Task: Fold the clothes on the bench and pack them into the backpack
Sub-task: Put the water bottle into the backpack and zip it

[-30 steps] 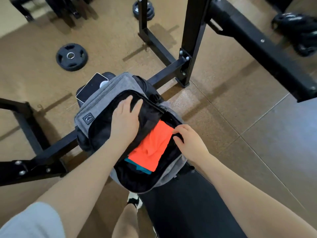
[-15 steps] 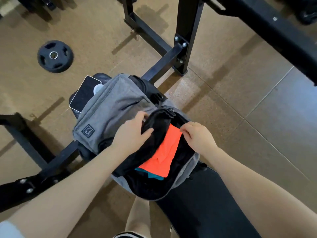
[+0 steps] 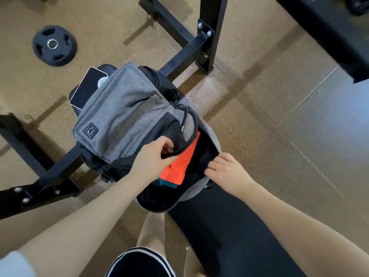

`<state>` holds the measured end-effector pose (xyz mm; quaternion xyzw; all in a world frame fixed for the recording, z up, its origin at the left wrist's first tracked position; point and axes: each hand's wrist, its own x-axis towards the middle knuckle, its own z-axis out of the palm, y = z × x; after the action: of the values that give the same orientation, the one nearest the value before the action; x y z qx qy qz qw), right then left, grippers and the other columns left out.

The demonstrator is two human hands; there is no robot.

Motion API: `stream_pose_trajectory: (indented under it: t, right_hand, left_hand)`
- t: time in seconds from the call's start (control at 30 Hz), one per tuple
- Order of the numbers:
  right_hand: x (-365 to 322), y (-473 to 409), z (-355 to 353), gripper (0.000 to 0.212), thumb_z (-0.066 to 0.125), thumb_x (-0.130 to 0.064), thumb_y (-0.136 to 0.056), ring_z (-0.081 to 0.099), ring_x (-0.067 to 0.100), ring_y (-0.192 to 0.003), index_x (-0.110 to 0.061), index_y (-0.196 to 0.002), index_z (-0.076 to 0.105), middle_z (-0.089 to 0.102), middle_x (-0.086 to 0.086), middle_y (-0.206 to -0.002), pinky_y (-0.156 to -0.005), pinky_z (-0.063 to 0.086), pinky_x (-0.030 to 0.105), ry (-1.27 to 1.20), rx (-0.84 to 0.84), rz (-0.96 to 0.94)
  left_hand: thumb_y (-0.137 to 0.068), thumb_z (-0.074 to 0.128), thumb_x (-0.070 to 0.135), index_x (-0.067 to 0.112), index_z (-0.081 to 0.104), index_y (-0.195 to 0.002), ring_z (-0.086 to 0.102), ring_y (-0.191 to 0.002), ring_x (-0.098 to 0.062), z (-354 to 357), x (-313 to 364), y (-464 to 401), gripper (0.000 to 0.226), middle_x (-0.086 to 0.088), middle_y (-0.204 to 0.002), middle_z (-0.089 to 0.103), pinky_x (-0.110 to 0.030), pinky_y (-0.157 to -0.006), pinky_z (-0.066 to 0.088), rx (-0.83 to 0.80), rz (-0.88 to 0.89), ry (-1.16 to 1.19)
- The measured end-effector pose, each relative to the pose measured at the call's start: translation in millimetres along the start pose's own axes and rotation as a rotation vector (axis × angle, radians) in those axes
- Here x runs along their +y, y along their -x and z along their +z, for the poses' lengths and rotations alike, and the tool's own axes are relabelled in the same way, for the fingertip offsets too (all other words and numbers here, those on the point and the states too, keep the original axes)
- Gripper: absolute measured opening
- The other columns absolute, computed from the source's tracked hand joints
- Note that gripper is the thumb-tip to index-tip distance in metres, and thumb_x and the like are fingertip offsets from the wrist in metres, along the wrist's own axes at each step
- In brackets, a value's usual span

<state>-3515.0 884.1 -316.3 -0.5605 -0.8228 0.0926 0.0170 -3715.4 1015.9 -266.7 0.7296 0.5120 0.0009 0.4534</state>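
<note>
The phone (image 3: 87,87) is partly covered by the grey backpack (image 3: 127,108), so only one end is seen. The orange garment (image 3: 179,162) is half hidden by the flap pinched in the left hand (image 3: 154,156), and of the teal garment (image 3: 167,183) beneath it only a strip is shown. The right hand's (image 3: 227,172) fingertips are lost inside the opening. The bench (image 3: 229,232) is cut off by the bottom edge.

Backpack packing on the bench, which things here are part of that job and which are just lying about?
Part of the job:
- grey backpack
- orange garment inside it
- teal garment under the orange one
- left hand gripping the flap
- right hand on the opening's rim
- bench

Lying about:
- weight plate on the floor
- phone behind the backpack
- black rack frame
</note>
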Motion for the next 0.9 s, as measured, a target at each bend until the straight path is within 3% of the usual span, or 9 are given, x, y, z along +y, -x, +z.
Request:
stream_pose_trajectory:
  t: [0.1, 0.23, 0.37, 0.47, 0.6, 0.67, 0.77, 0.87, 0.9]
  right_hand:
    - [-12.0, -2.6, -34.4, 0.021, 0.054, -0.003, -0.077, 0.062, 0.018, -0.075, -0.019, -0.076, 0.067, 0.062, -0.003, -0.077, -0.090, 0.039, 0.028, -0.093, 0.209, -0.045]
    - [-33.6, -20.7, -69.5, 0.009, 0.064, -0.003, -0.076, 0.051, 0.019, -0.097, -0.011, -0.076, 0.066, 0.047, 0.000, -0.103, -0.081, 0.044, 0.029, -0.181, 0.472, -0.027]
    - [-40.4, -28.6, -66.6, 0.015, 0.057, -0.009, -0.085, 0.039, 0.028, -0.126, -0.009, -0.071, 0.063, 0.048, 0.009, -0.134, -0.113, 0.023, 0.035, -0.095, 0.490, -0.112]
    - [-37.1, -34.9, -51.4, 0.015, 0.054, -0.007, -0.083, 0.047, 0.027, -0.120, -0.010, -0.073, 0.065, 0.064, 0.010, -0.118, -0.113, 0.020, 0.041, 0.002, 0.429, -0.171]
    - [-29.1, -35.5, -44.9, 0.020, 0.054, 0.002, -0.081, 0.066, 0.023, -0.083, -0.013, -0.074, 0.066, 0.068, 0.004, -0.084, -0.096, 0.041, 0.036, 0.000, 0.470, -0.213]
    - [-27.7, -39.3, -50.4, 0.018, 0.057, 0.004, -0.077, 0.065, 0.024, -0.073, -0.011, -0.076, 0.066, 0.066, 0.004, -0.077, -0.085, 0.044, 0.033, -0.023, 0.466, -0.258]
    - [-35.3, -45.3, -65.5, 0.014, 0.054, -0.001, -0.080, 0.058, 0.025, -0.060, -0.010, -0.091, 0.052, 0.057, 0.003, -0.064, -0.073, 0.042, 0.032, -0.075, 0.394, -0.354]
    - [-50.4, -51.4, -87.6, 0.040, 0.060, -0.002, -0.076, 0.056, 0.025, -0.063, -0.007, -0.115, 0.054, 0.056, 0.002, -0.067, -0.076, 0.039, 0.031, -0.139, 0.328, -0.332]
    - [-58.8, -54.7, -99.0, 0.035, 0.059, -0.003, -0.077, 0.059, 0.027, -0.067, -0.005, -0.112, 0.060, 0.060, 0.004, -0.073, -0.078, 0.037, 0.030, -0.191, 0.333, -0.302]
  left_hand:
    - [-0.073, 0.077, 0.021, 0.021, 0.061, -0.082, 0.054, -0.073, 0.004, 0.6, 14.5, 21.5, 0.018, 0.017, -0.077, 0.060, -0.001, -0.066, 0.037, 0.026, -0.060, 0.063]
    - [-0.079, 0.071, 0.022, 0.025, 0.067, -0.086, 0.057, -0.071, 0.008, 6.7, 19.4, 53.9, 0.008, 0.014, -0.081, 0.066, -0.002, -0.065, 0.039, 0.068, -0.058, 0.134]
    - [-0.087, 0.063, 0.021, 0.022, 0.070, -0.083, 0.057, -0.067, 0.005, 7.4, 19.7, 75.8, 0.008, 0.007, -0.079, 0.070, -0.010, -0.065, 0.042, 0.119, -0.077, 0.349]
    - [-0.091, 0.057, 0.019, 0.016, 0.070, -0.085, 0.056, -0.070, 0.001, 19.7, 17.0, 83.8, 0.014, 0.001, -0.083, 0.070, -0.012, -0.068, 0.042, 0.073, -0.093, 0.381]
    - [-0.088, 0.059, 0.031, 0.015, 0.066, -0.095, 0.054, -0.079, -0.004, 37.2, -1.9, 88.8, 0.018, 0.008, -0.088, 0.063, -0.020, -0.073, 0.040, 0.065, -0.102, 0.288]
    - [-0.083, 0.065, 0.036, 0.017, 0.063, -0.101, 0.054, -0.083, -0.009, 44.2, -12.4, 95.3, 0.026, 0.005, -0.091, 0.061, -0.021, -0.070, 0.036, 0.153, -0.068, 0.039]
    - [-0.086, 0.060, 0.027, 0.016, 0.061, -0.105, 0.058, -0.093, -0.019, 43.1, -12.1, 111.2, 0.022, 0.000, -0.097, 0.064, -0.029, -0.077, 0.042, 0.278, -0.118, -0.059]
    - [-0.090, 0.056, 0.028, 0.015, 0.063, -0.107, 0.060, -0.095, -0.022, 23.8, -3.4, 133.5, 0.023, -0.002, -0.100, 0.066, -0.032, -0.081, 0.044, 0.389, -0.100, -0.095]
    - [-0.090, 0.055, 0.030, 0.013, 0.063, -0.105, 0.061, -0.093, -0.023, 11.8, 1.4, 143.7, 0.024, -0.003, -0.098, 0.066, -0.031, -0.079, 0.045, 0.443, -0.068, -0.120]
